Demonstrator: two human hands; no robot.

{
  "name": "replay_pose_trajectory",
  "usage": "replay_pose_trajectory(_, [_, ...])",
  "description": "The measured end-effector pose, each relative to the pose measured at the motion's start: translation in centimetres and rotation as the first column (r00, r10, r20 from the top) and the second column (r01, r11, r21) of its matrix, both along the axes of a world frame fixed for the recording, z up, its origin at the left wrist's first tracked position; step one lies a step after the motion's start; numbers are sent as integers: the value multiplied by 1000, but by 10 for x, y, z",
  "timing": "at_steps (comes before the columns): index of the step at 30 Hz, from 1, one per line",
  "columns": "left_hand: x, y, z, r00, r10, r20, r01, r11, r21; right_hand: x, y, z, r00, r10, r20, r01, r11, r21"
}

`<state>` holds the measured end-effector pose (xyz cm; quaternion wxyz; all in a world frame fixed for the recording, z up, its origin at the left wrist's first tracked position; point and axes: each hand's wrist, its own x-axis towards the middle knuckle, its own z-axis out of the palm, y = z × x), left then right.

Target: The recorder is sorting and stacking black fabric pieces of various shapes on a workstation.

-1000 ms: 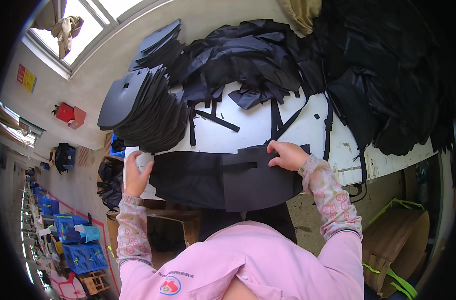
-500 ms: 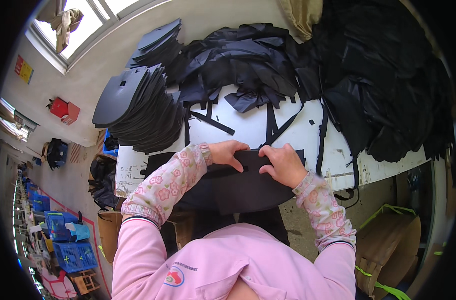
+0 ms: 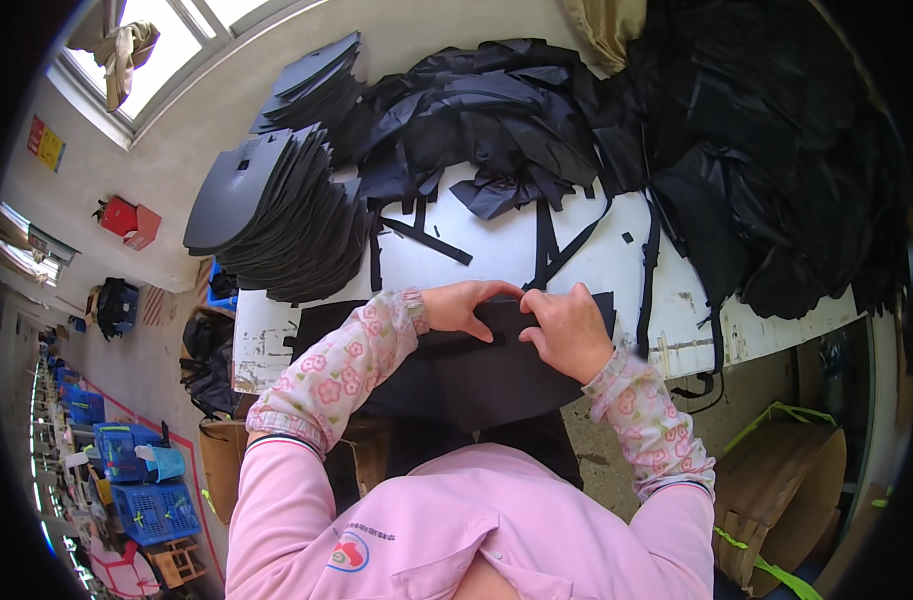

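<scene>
Stacked panels (image 3: 277, 215) leaned at table's (image 3: 597, 265) left edge. Left hand (image 3: 467, 305) pinched black fabric (image 3: 497, 365) at near edge; right hand (image 3: 567, 330) gripped same piece beside it. Could slide off toward lap, or snag loose straps (image 3: 547, 240) behind.

Pink shirt with a small chest emblem — 2 floral oversleeves, striped cuffs.

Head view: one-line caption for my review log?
Both hands, left and right, press a black fabric panel on a white table among black pieces.
</scene>
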<state>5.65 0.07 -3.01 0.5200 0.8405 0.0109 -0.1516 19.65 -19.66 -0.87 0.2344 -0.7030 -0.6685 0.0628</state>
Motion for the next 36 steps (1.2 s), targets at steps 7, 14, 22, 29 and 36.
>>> replay_pose_trajectory(7, [0, -28, -3, 945, 196, 262, -250, 948, 196, 15, 5, -18, 998, -56, 3, 56, 995, -77])
replay_pose_trajectory(14, [-48, -81, -46, 925, -85, 370, -221, 671, 708, 36, 7, -45, 990, -129, -54, 117, 974, -193])
replay_pose_trajectory(22, [-51, -97, -65, 958, 2, 285, -207, 695, 689, 40, 10, -65, 983, -159, -96, 136, 968, -212])
replay_pose_trajectory(29, [-49, -103, -67, 949, 15, 315, -229, 719, 656, 34, 12, -68, 985, -170, -7, 164, 959, -230])
replay_pose_trajectory(36, [-49, -117, -57, 968, 85, 236, -236, 626, 743, 32, 11, -67, 984, -177, -12, 167, 950, -263])
